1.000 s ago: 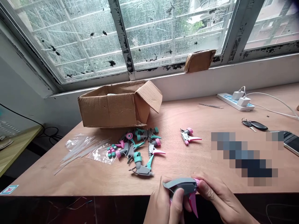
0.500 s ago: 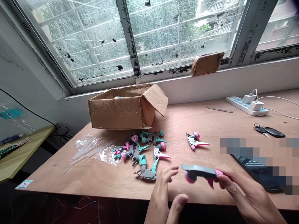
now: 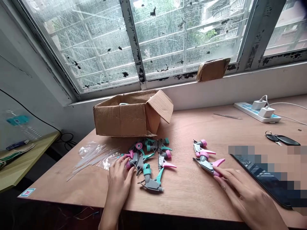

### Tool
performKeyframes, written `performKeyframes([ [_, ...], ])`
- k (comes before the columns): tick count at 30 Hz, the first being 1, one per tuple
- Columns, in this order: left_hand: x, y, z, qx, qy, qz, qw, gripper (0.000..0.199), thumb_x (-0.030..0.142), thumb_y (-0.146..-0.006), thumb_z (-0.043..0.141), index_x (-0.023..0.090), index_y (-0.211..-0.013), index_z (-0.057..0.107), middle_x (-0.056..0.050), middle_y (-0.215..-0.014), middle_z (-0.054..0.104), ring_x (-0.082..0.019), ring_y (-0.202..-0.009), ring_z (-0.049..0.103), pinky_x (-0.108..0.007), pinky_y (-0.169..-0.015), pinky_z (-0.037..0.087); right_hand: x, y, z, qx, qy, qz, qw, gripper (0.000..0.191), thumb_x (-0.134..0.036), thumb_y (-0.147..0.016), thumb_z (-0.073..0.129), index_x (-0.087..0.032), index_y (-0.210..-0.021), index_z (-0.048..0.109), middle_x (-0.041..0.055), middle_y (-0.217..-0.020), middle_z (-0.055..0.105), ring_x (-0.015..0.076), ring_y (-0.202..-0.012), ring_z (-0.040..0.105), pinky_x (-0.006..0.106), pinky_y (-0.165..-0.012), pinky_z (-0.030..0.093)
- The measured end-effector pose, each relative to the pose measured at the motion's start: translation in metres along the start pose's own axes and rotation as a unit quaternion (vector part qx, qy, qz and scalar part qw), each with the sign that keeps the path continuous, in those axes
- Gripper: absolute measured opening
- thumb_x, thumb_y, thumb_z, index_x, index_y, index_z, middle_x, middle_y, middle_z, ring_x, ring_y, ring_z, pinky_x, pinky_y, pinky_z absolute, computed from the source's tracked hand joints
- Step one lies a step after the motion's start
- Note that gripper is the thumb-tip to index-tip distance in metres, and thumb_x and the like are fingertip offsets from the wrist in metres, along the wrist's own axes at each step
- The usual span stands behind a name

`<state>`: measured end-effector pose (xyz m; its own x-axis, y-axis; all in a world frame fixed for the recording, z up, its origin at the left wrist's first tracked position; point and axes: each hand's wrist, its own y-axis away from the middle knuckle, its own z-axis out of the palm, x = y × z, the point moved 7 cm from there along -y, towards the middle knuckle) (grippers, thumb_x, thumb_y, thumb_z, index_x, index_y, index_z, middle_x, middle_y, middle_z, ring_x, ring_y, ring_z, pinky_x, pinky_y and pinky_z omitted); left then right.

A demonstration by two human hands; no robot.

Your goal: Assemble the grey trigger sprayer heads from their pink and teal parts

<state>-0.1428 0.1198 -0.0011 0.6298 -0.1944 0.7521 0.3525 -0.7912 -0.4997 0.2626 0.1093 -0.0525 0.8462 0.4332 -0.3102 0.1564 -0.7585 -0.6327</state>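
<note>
**Hands at the spray triggers**

The right hand [image 3: 242, 195] lay on the tabletop [image 3: 192, 191], its grip loose and open, fingertips touching the pink end of a grey spray trigger [image 3: 208, 164] that rested flat on the wood. A second pink-and-grey trigger [image 3: 200, 147] lay just behind it, touching. The left hand [image 3: 118, 179] reached into the pile of teal and pink triggers [image 3: 150, 156], fingers spread over the small caps at its left edge; whether it had closed on one could not be told. A clear bag of thin tubes [image 3: 93, 155] sat left of the pile, a cardboard box [image 3: 124, 116] behind it.
</note>
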Motion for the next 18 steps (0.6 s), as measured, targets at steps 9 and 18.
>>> performKeyframes([
  [9,0.004,0.01,-0.006,0.012,0.033,-0.033,0.999,0.024,0.028,-0.083,0.073,0.028,-0.107,0.078,-0.007,-0.119,0.072,-0.032,-0.122,0.057,-0.043,-0.114,0.037,0.003,-0.002,0.01,-0.029,0.002,-0.002,1.0,0.045,-0.054,-0.107,0.036,-0.023,-0.128,0.061,0.0107,-0.121,0.072,0.0301,-0.111,0.071,0.04,-0.078,0.061],
  [18,-0.022,0.022,-0.032,0.207,0.324,-0.175,0.907,0.04,0.034,-0.081,0.083,0.02,-0.116,0.071,-0.002,-0.103,0.075,-0.018,-0.102,0.07,-0.028,-0.102,0.049,-0.056,-0.025,-0.014,0.08,-0.053,-0.091,0.991,0.027,-0.032,-0.105,0.051,-0.019,-0.125,0.063,0.0118,-0.107,0.071,0.0308,-0.103,0.069,0.041,-0.084,0.055],
])
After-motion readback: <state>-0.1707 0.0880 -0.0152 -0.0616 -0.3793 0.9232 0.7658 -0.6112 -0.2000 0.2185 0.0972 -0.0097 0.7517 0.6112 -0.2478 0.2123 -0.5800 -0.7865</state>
